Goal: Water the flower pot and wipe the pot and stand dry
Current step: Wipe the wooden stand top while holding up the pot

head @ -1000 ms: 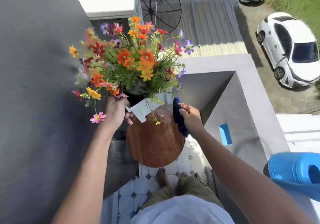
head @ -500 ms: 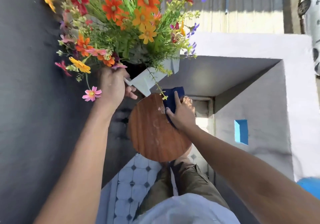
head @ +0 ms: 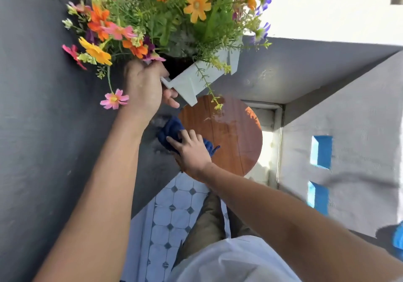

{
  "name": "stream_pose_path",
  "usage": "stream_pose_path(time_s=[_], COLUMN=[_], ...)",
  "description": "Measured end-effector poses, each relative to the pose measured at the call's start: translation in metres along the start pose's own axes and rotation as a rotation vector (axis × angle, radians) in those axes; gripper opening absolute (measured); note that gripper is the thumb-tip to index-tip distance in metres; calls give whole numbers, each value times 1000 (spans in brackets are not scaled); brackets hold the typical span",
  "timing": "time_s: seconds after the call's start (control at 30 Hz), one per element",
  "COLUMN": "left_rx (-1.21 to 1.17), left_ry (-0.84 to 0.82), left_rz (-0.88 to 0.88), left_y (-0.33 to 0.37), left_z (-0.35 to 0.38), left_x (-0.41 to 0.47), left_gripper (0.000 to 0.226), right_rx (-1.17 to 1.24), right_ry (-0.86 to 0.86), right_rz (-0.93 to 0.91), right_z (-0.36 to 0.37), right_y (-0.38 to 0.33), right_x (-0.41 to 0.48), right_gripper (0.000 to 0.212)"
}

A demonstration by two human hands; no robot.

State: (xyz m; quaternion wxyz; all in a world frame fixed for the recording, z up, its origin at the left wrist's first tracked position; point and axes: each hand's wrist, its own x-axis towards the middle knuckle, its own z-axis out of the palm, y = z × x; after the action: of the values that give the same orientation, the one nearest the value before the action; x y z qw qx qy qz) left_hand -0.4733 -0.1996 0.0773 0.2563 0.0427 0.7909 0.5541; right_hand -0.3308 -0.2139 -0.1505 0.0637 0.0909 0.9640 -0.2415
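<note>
A white angular flower pot (head: 202, 74) full of orange, yellow, pink and purple flowers (head: 165, 18) is lifted off and tilted above a round brown wooden stand (head: 235, 133). My left hand (head: 145, 85) grips the pot's left rim. My right hand (head: 189, 151) presses a dark blue cloth (head: 172, 131) onto the stand's left edge. A wet sheen shows on the stand's upper right part.
A dark grey wall (head: 43, 129) runs close along the left. A light grey parapet (head: 349, 118) with blue slots encloses the right and back. White patterned floor tiles (head: 172, 216) and my legs lie below the stand. A blue object (head: 399, 236) peeks in at the right edge.
My right hand with the cloth has slid from the stand's far right edge across to its left edge. The pot stays lifted in my left hand; the view has tilted down.
</note>
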Motion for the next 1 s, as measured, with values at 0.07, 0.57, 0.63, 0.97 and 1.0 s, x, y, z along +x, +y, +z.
stream_pose_path(time_s=[0.07, 0.57, 0.63, 0.97, 1.0], left_rx=[-2, -6, -2, -2, -3], left_ry=[4, -57, -63, -80, -83], left_rz=[-4, 25, 30, 18, 17], left_y=[-3, -17, -19, -21, -21], left_z=[0, -4, -4, 4, 5], left_x=[-2, -12, -12, -16, -16], left_gripper=[16, 17, 17, 21, 22], right_rx=[-3, 33, 41, 59, 74], right_ry=[20, 346, 357, 315, 291], right_rz=[-69, 617, 622, 290, 221], right_z=[15, -55, -52, 7, 15], right_y=[-3, 155, 150, 37, 26], right_x=[-28, -62, -53, -68, -76], right_gripper=[55, 38, 37, 35, 36])
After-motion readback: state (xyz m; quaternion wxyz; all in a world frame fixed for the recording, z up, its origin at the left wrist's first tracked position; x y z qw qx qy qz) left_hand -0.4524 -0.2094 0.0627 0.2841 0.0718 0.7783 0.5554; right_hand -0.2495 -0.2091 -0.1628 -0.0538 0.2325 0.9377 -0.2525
